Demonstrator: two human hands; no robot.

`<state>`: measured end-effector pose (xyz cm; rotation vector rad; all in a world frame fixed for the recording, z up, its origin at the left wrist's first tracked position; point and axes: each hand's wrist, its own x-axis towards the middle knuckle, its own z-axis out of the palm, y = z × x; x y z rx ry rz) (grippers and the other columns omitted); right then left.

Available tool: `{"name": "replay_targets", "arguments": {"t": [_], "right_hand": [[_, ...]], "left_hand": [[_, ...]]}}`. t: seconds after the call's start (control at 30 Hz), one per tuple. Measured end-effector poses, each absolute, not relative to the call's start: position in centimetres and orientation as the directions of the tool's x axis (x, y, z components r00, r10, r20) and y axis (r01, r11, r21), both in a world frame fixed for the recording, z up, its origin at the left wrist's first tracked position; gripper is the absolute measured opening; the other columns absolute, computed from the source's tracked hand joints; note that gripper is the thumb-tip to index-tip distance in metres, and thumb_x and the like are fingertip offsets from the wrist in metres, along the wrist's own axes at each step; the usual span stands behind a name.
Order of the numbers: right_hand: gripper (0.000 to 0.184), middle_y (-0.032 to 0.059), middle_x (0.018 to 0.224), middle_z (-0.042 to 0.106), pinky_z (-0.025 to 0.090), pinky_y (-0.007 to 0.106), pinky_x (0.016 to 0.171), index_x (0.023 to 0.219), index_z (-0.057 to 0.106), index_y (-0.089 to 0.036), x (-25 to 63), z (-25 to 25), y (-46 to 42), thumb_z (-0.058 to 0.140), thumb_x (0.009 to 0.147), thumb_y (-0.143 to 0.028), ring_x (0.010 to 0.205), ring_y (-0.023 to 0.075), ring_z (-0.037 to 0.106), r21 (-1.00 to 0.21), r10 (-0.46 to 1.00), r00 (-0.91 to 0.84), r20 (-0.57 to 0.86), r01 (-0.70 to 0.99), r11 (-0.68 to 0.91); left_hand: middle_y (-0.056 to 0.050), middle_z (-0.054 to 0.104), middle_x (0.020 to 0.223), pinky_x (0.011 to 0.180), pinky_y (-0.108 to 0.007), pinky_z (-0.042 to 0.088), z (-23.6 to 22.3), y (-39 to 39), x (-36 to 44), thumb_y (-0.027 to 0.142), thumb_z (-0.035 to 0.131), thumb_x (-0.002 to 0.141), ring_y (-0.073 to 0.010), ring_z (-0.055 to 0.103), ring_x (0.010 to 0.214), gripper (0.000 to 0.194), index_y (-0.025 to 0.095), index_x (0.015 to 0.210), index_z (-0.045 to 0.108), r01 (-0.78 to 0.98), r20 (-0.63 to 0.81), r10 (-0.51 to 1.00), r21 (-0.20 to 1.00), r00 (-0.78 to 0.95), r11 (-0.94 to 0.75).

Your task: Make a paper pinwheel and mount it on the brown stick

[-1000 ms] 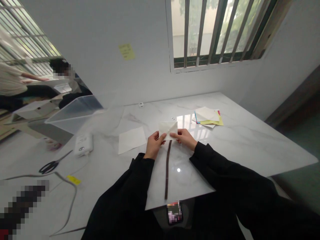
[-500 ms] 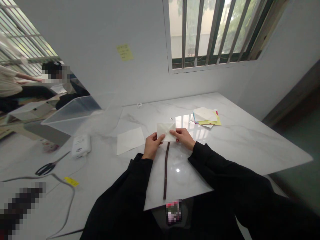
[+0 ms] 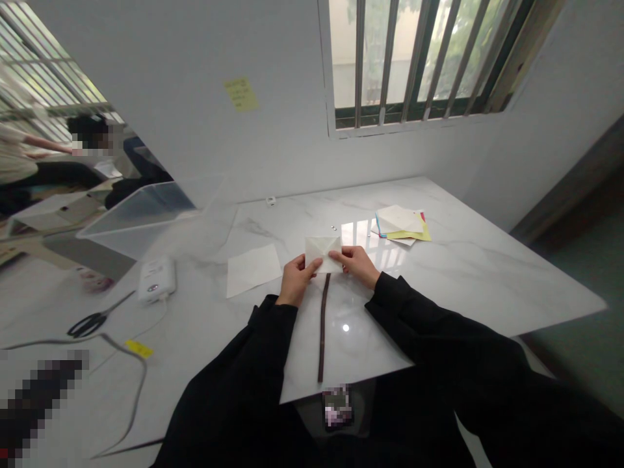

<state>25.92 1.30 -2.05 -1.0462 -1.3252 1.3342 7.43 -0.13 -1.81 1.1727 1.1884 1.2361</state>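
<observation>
Both my hands hold a small folded white paper (image 3: 322, 253) by its sides, just above the middle of a white marble table (image 3: 468, 286). My left hand (image 3: 295, 281) grips its lower left corner and my right hand (image 3: 357, 264) pinches its right end. Below them, a long dark brown strip (image 3: 322, 328) lies straight on the marble, apart from both hands. A flat white sheet (image 3: 253, 270) lies left of my left hand. Black sleeves cover both my forearms.
A stack of white and yellow papers (image 3: 400, 223) lies at the far right of the table. Black-handled scissors (image 3: 90, 325), a white device (image 3: 156, 279) and a clear plastic bin (image 3: 139, 211) are to the left. A person (image 3: 29, 156) stands further left.
The whole view has shifted slightly. My hands and the folded paper sit a little higher in the picture, and their grip looks the same.
</observation>
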Motion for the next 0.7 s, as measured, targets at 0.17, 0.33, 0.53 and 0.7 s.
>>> {"name": "replay_targets", "arguments": {"t": [0.17,0.33,0.53,0.7], "right_hand": [[0.05,-0.0012,0.063,0.055,0.035,0.024,0.049,0.078,0.07,-0.014,26.04,-2.13,1.46,0.075,0.074,-0.063,0.055,0.0094,0.043,-0.998,0.98,-0.192,0.046,-0.046,0.038],[0.05,-0.0019,0.062,0.054,0.032,0.024,0.049,0.078,0.07,-0.014,26.09,-2.13,1.48,0.077,0.073,-0.064,0.055,0.0093,0.042,-0.997,0.977,-0.206,0.048,-0.067,0.035],[0.05,-0.0022,0.061,0.054,0.031,0.025,0.051,0.075,0.068,-0.014,26.04,-1.9,1.37,0.078,0.072,-0.063,0.055,0.0092,0.041,-0.997,0.979,-0.199,0.048,-0.072,0.035],[0.051,-0.0022,0.06,0.055,0.031,0.025,0.051,0.074,0.068,-0.014,26.01,-1.74,1.21,0.078,0.072,-0.064,0.055,0.0092,0.041,-0.997,0.977,-0.207,0.048,-0.071,0.034]], "left_hand": [[-0.01,0.079,0.098,0.069,-0.029,0.051,-1.85,-0.08,7.41,0.059,0.089,0.062,-0.0234,0.07,0.083,0.066,0.014,0.109,0.077,-0.038,-0.015,1.0,0.999,0.008,0.016],[-0.01,0.079,0.096,0.072,-0.03,0.052,-2.02,0.07,7.33,0.058,0.09,0.062,-0.0238,0.071,0.083,0.063,0.014,0.105,0.079,-0.037,-0.026,0.999,0.999,0.031,0.027],[-0.011,0.079,0.092,0.075,-0.035,0.056,-2.02,0.07,7.41,0.056,0.091,0.061,-0.0247,0.071,0.081,0.059,0.012,0.098,0.08,-0.06,-0.045,0.998,0.997,0.034,0.047],[-0.011,0.079,0.09,0.075,-0.035,0.056,-1.51,-0.27,7.65,0.055,0.092,0.061,-0.0254,0.072,0.079,0.058,0.011,0.097,0.079,-0.078,-0.061,0.998,0.995,0.035,0.064]]}}
